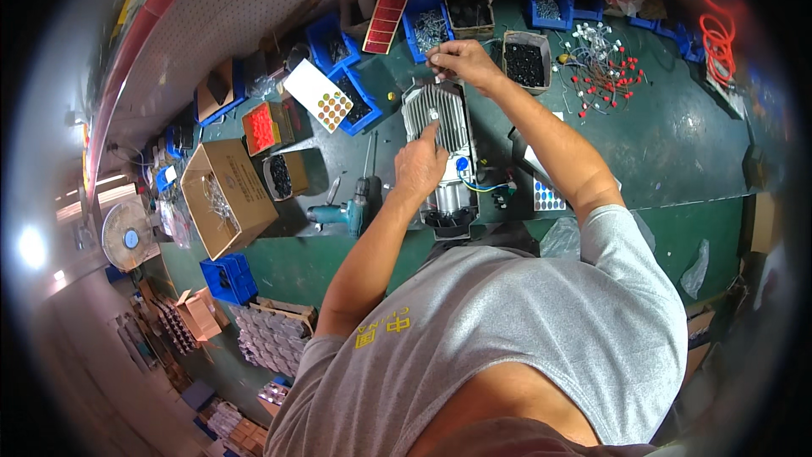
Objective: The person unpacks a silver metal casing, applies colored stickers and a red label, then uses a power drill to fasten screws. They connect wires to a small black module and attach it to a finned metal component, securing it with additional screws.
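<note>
A grey finned metal motor housing [450, 106] lies lengthwise on the green bench in front of me, with a silver cylindrical part at its near end. My left hand [420, 165] rests on its left side, the index finger stretched out over the fins and the other fingers partly curled. Above the far end, my right hand [463, 62] is pinched closed beside a blue bin of screws [430, 30]; whatever its fingertips hold is too small to make out. A blue round cap [462, 164] and several thin wires [486, 188] show on the housing's right side.
Left of the housing lie a teal power drill [342, 214] and a screwdriver [369, 156]. An open cardboard box [227, 199] stands farther left. Loose wires with red ends [605, 72] and a box of black parts [526, 63] sit at the right back.
</note>
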Motion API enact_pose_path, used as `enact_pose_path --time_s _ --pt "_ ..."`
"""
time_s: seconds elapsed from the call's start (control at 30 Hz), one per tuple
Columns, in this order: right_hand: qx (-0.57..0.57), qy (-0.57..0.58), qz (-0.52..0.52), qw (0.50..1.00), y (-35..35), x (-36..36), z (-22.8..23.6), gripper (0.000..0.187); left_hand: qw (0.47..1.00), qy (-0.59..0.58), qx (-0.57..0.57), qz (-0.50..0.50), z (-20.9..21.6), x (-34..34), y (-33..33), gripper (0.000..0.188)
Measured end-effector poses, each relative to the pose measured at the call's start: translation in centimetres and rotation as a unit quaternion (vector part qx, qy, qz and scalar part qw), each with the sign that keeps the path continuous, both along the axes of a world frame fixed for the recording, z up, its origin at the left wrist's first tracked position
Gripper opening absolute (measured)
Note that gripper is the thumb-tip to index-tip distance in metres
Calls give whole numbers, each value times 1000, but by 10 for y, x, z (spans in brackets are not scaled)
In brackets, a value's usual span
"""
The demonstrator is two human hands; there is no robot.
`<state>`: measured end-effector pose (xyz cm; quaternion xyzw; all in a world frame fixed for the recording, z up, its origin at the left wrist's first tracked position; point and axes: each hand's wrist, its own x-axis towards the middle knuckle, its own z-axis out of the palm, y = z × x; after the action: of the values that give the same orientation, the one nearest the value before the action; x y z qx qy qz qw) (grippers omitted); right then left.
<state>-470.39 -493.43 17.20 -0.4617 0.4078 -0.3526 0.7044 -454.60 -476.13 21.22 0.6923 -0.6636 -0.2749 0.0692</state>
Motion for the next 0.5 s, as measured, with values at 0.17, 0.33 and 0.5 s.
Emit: enact_pose_path --time_s 0.17,0.33,0.5 --pt "-7 -8 9 1000 2 0 5 23 1000 -7 -1 4 -2 0 0 54" --pt "-20 20 8 1000 -1 0 5 22 1000 -5 4 4 -1 0 0 54" --pt "-2 -8 -1 1000 -1 -1 -1 22 1000 -4 11 7 -1 -1 0 53"
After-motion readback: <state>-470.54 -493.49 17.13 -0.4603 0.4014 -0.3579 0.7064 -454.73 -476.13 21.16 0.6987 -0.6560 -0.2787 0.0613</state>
